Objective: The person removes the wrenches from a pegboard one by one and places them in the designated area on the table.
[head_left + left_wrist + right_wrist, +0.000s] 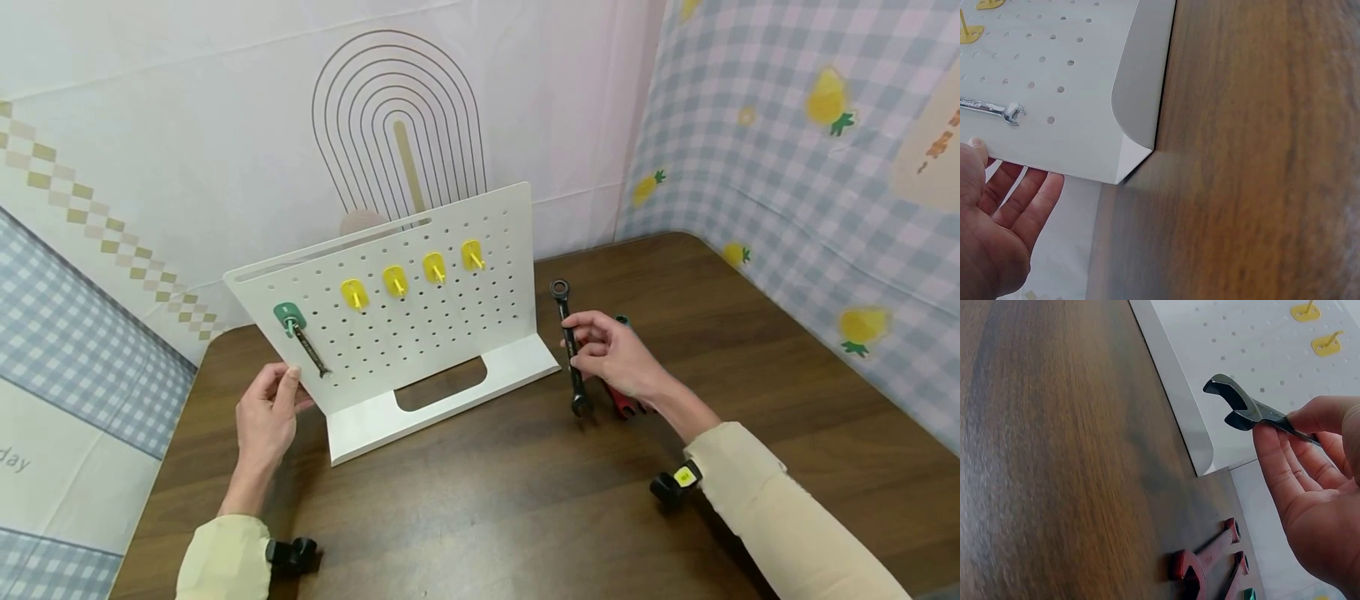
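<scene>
My left hand (pixel 266 412) holds the left edge of a white pegboard (pixel 442 346), thumb at the front and fingers reaching behind, as the left wrist view also shows. On the board's left side a small combination wrench (pixel 309 350) hangs from a green hook (pixel 288 315), its open end (pixel 1015 114) pointing down. To the right of the board, my right hand (pixel 618 358) pinches a black ratchet combination wrench (pixel 577 385) between thumb and fingers. Its ring end is up and its open jaw (pixel 1235 403) down, off the table.
Several yellow hooks (pixel 395 282) line the upper part of the board. Red wrenches (pixel 1210 557) lie on the wooden table (pixel 480 508) beneath my right hand, beside a green-ended piece (pixel 1249 594). Patterned cloth (pixel 570 100) closes off the back and sides.
</scene>
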`<action>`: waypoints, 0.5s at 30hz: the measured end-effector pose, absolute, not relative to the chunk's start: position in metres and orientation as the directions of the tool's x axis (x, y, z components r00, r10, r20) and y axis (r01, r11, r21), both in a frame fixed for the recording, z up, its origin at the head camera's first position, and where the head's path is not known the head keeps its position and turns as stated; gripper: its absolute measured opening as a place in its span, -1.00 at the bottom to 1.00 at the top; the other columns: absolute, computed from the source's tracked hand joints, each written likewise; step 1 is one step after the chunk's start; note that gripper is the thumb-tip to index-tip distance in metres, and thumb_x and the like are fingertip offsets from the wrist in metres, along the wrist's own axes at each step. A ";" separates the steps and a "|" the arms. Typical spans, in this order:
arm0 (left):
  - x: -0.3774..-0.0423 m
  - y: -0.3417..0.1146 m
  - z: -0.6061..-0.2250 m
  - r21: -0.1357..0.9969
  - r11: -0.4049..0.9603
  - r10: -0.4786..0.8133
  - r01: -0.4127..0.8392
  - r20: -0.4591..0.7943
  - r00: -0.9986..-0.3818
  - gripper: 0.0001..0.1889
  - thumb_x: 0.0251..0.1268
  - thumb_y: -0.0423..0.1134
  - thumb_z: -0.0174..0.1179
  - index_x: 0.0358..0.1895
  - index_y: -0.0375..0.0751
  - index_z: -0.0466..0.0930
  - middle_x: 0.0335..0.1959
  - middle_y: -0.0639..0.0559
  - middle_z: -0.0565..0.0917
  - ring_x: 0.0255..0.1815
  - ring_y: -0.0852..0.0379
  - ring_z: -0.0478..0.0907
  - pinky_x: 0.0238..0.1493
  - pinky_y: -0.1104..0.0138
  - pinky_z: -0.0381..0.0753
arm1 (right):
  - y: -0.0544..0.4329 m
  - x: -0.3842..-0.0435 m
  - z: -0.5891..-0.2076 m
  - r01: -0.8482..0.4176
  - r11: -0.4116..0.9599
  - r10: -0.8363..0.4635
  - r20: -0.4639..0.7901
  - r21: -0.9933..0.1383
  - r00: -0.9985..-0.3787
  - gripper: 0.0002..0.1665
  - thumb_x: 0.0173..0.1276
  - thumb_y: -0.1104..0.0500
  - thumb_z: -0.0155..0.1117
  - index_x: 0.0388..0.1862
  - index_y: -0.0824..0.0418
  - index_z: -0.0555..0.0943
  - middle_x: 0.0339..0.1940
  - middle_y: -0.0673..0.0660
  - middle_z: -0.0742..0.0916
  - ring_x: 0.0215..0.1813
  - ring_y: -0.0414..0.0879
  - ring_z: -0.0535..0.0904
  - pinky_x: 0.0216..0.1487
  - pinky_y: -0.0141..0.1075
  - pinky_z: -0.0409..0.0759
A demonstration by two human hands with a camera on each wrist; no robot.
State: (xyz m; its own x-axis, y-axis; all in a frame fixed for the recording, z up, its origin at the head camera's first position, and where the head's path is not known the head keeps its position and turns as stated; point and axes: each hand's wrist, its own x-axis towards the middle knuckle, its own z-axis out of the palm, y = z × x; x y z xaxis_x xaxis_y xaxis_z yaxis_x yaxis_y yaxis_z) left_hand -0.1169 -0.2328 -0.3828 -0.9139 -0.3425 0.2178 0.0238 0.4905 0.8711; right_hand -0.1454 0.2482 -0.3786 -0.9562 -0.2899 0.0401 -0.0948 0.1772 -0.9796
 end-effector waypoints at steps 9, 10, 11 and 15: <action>-0.117 -0.234 -0.384 0.881 0.473 -0.344 0.029 0.214 -0.914 -0.65 0.67 -0.06 0.12 0.08 -0.32 0.64 -0.30 0.27 0.70 -0.37 0.54 0.67 -0.27 0.55 0.79 | 0.257 -0.145 -0.377 -0.106 0.212 -0.282 0.043 -0.972 -0.958 -0.38 0.39 0.51 0.24 0.42 0.45 0.37 0.07 0.41 0.59 -0.28 -0.23 0.61 -0.24 -0.35 0.77; -0.117 -0.234 -0.384 0.882 0.470 -0.345 0.028 0.213 -0.914 -0.65 0.67 -0.06 0.13 0.08 -0.32 0.64 -0.30 0.29 0.70 -0.37 0.54 0.67 -0.27 0.55 0.79 | 0.258 -0.145 -0.377 -0.102 0.210 -0.281 0.040 -0.972 -0.959 -0.38 0.39 0.51 0.24 0.42 0.46 0.37 0.08 0.43 0.59 -0.26 -0.23 0.62 -0.24 -0.35 0.77; -0.117 -0.234 -0.384 0.883 0.469 -0.345 0.028 0.213 -0.914 -0.65 0.67 -0.06 0.13 0.08 -0.32 0.64 -0.30 0.28 0.70 -0.37 0.54 0.67 -0.27 0.55 0.79 | 0.258 -0.145 -0.377 -0.101 0.210 -0.280 0.039 -0.973 -0.959 -0.38 0.39 0.51 0.24 0.41 0.45 0.37 0.10 0.44 0.59 -0.25 -0.23 0.63 -0.23 -0.34 0.78; -0.117 -0.234 -0.384 0.883 0.469 -0.347 0.025 0.210 -0.914 -0.66 0.67 -0.06 0.13 0.09 -0.32 0.64 -0.23 0.10 0.75 -0.37 0.53 0.67 -0.27 0.55 0.79 | 0.264 -0.144 -0.376 -0.084 0.211 -0.270 0.025 -0.974 -0.963 -0.38 0.40 0.51 0.23 0.42 0.44 0.37 0.13 0.45 0.60 -0.18 -0.23 0.68 -0.19 -0.32 0.80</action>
